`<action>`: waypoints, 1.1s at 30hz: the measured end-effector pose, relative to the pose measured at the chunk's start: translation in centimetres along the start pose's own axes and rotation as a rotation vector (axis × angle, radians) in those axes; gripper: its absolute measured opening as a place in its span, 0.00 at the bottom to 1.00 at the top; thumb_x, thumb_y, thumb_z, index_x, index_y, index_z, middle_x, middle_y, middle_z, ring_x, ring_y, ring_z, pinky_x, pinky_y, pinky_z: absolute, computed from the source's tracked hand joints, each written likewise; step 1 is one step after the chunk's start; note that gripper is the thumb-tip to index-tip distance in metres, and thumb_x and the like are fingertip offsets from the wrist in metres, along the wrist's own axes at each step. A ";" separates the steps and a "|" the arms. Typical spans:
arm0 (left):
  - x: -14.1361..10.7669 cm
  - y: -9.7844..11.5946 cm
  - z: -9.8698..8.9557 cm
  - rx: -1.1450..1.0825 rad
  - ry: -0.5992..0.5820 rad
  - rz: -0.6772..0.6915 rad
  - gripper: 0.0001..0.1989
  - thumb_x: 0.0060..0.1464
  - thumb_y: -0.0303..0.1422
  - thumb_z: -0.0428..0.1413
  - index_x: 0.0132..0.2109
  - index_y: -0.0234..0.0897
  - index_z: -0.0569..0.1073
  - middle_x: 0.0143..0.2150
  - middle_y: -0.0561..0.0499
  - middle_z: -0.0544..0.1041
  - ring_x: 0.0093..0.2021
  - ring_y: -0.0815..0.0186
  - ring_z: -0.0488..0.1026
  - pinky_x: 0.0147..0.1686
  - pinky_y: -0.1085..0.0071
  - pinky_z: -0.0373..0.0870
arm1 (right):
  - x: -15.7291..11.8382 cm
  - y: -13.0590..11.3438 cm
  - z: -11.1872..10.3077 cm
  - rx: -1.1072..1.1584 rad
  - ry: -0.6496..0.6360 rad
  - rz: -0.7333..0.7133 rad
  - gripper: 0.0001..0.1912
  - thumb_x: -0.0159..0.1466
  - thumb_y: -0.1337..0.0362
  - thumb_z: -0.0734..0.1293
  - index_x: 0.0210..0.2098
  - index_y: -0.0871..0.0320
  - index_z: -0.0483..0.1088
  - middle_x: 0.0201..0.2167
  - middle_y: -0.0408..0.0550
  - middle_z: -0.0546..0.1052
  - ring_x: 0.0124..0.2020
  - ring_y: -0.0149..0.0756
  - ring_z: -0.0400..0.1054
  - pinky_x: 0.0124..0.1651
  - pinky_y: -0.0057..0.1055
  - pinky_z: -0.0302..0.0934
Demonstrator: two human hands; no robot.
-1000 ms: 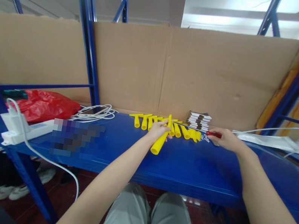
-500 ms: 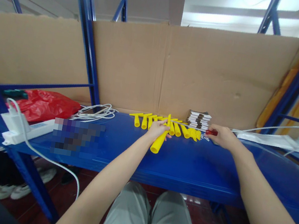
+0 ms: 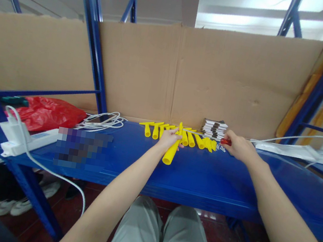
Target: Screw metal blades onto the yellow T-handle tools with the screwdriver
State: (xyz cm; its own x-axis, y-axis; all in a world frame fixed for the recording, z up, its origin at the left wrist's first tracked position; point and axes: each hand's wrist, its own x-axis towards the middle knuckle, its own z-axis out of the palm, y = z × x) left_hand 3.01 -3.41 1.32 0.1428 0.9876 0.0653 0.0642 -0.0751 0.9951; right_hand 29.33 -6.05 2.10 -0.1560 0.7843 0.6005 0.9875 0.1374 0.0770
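My left hand (image 3: 169,139) is closed around a yellow plastic piece with a hollow tube end (image 3: 169,156), its open mouth pointing toward me and down. In my right hand (image 3: 239,145) is a screwdriver with a red handle (image 3: 225,141). Its thin shaft points left toward the held piece; whether the tip touches it I cannot tell. Behind my left hand, several similar yellow pieces (image 3: 155,131) stand in a row on the blue shelf (image 3: 129,165). A stack of white and dark folded papers (image 3: 214,129) sits just behind the screwdriver.
A cardboard sheet (image 3: 138,71) closes off the back. To the left are a red plastic bag (image 3: 54,114), coiled white cables (image 3: 104,121) and a white power strip (image 3: 17,146). Another white strip with cables (image 3: 287,149) lies at the right. Blue uprights (image 3: 101,65) frame the shelf.
My right hand and the red handle have shifted slightly left, and the shaft shows more clearly. My left hand keeps the yellow piece in nearly the same place.
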 end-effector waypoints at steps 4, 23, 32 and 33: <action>0.1 -0.1 -0.1 0.004 0.001 0.002 0.32 0.55 0.22 0.52 0.66 0.34 0.57 0.42 0.43 0.78 0.21 0.71 0.73 0.17 0.79 0.65 | -0.2 -0.4 -0.3 -0.037 0.111 -0.108 0.05 0.58 0.63 0.60 0.31 0.53 0.68 0.33 0.49 0.77 0.31 0.39 0.70 0.26 0.30 0.51; 0.0 -0.1 -0.3 -0.013 -0.012 -0.035 0.33 0.55 0.24 0.55 0.66 0.35 0.57 0.46 0.40 0.77 0.24 0.69 0.76 0.18 0.78 0.66 | -0.2 0.3 -0.1 0.034 0.036 -0.015 0.05 0.56 0.59 0.64 0.31 0.53 0.64 0.24 0.45 0.75 0.24 0.38 0.68 0.24 0.28 0.48; 0.1 -0.1 -0.4 0.007 -0.026 -0.024 0.32 0.55 0.22 0.52 0.66 0.33 0.57 0.46 0.40 0.77 0.23 0.69 0.75 0.17 0.78 0.66 | -0.2 0.5 -0.2 0.144 0.041 -0.140 0.08 0.59 0.60 0.61 0.30 0.55 0.70 0.31 0.50 0.78 0.31 0.40 0.71 0.31 0.31 0.57; 0.1 -0.1 -0.4 0.013 -0.023 -0.025 0.32 0.55 0.22 0.52 0.66 0.33 0.57 0.46 0.40 0.77 0.22 0.70 0.75 0.17 0.78 0.66 | -0.2 0.4 -0.4 0.153 0.026 -0.137 0.09 0.60 0.59 0.61 0.32 0.54 0.71 0.32 0.50 0.79 0.31 0.41 0.71 0.31 0.31 0.58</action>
State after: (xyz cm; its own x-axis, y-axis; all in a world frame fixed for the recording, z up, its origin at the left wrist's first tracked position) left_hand 2.59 -3.26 1.30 0.1640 0.9857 0.0387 0.0805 -0.0525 0.9954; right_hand 29.74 -6.40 2.27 -0.2857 0.7364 0.6132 0.9419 0.3336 0.0382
